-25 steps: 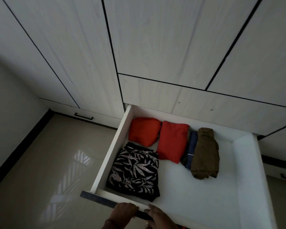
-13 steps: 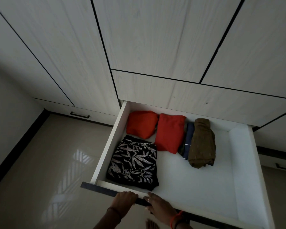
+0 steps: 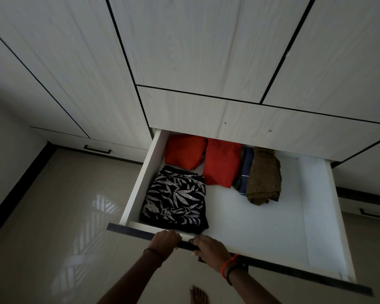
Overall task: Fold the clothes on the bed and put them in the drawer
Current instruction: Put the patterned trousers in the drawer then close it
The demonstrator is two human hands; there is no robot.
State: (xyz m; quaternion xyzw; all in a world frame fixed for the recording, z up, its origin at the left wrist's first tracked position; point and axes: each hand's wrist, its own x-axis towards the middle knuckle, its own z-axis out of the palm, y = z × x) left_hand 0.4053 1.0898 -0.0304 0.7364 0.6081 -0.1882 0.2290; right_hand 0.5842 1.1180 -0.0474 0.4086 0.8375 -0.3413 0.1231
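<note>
Here both hands sit on the dark front edge of the white pull-out drawer (image 3: 318,207), which stands open below the pale wood-grain wardrobe doors (image 3: 206,51). The left hand (image 3: 165,242) has its fingers curled over the top of the drawer front, clamped on the edge. The right hand (image 3: 208,249), just beside it, lies with fingers draped over the same edge, thumb side underneath; I judge it a loose grip on the front rather than a flat push.

Contents: a black folded garment with a pale leaf print (image 3: 176,199) lies in the near-left corner, touching the left wall. Behind it lie an orange folded cloth (image 3: 183,151) and a red folded cloth (image 3: 221,164), side by side. Next to the red one are a dark blue folded piece (image 3: 247,167) and an olive-brown rolled garment (image 3: 263,176), pressed against each other. The right half of the drawer floor is bare. The bed is not in view.

Judgement: the step in hand is moving the drawer by its front. To do it well:
- Both hands are left of centre, so an uneven push may skew the drawer on its runners; shifting one hand rightward would help.
- Move it slowly and level so the folded stacks do not slide or unroll.
- Lift the fingertips clear of the top edge before the front meets the cabinet.
- A bare foot (image 3: 198,295) stands on the glossy tiled floor (image 3: 53,216) under the drawer front; keep it clear.
</note>
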